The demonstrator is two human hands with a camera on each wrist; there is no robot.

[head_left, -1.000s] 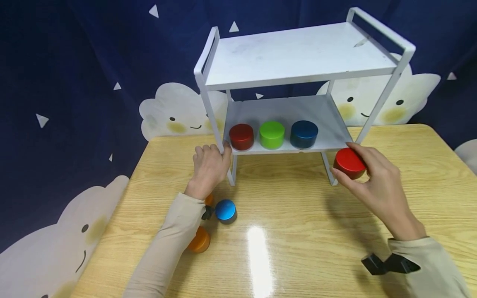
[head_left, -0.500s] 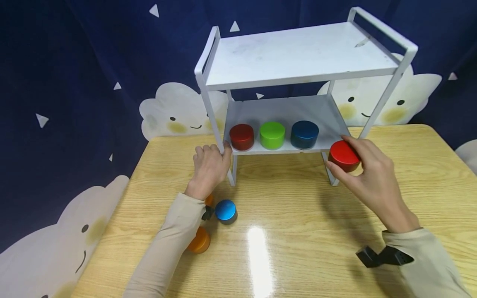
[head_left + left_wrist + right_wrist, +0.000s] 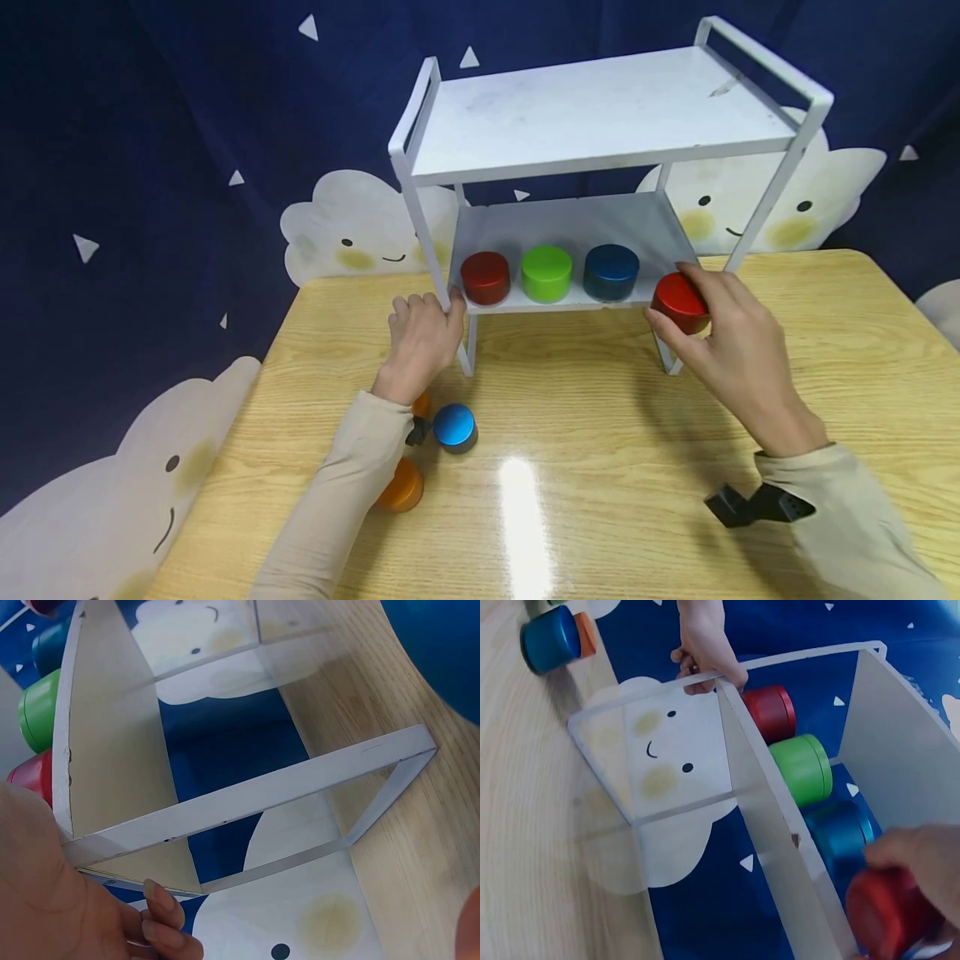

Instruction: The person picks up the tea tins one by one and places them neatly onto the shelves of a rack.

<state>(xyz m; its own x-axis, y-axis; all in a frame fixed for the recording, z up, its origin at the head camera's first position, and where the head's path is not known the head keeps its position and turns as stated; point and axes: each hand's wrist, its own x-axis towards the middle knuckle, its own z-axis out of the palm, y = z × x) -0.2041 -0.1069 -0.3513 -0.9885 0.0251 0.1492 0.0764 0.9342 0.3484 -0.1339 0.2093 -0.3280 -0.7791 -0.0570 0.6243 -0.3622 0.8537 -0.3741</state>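
My right hand pinches a red round tin between thumb and fingers at the right front corner of the rack's middle shelf. In the right wrist view, the held red tin is right beside the blue tin. My left hand grips the front left post of the white two-tier rack at middle-shelf height; the left wrist view has its fingers curled there. Along that shelf's front stand a dark red tin, a green tin and a dark blue tin.
On the wooden table, near my left forearm, stand a bright blue tin and an orange tin. Another orange thing is partly hidden by the left wrist. A dark blue curtain with cloud shapes hangs behind.
My right hand has carried the red tin left and upward, from beside the rack's right front leg to the middle shelf's edge. The left hand keeps its place on the post.
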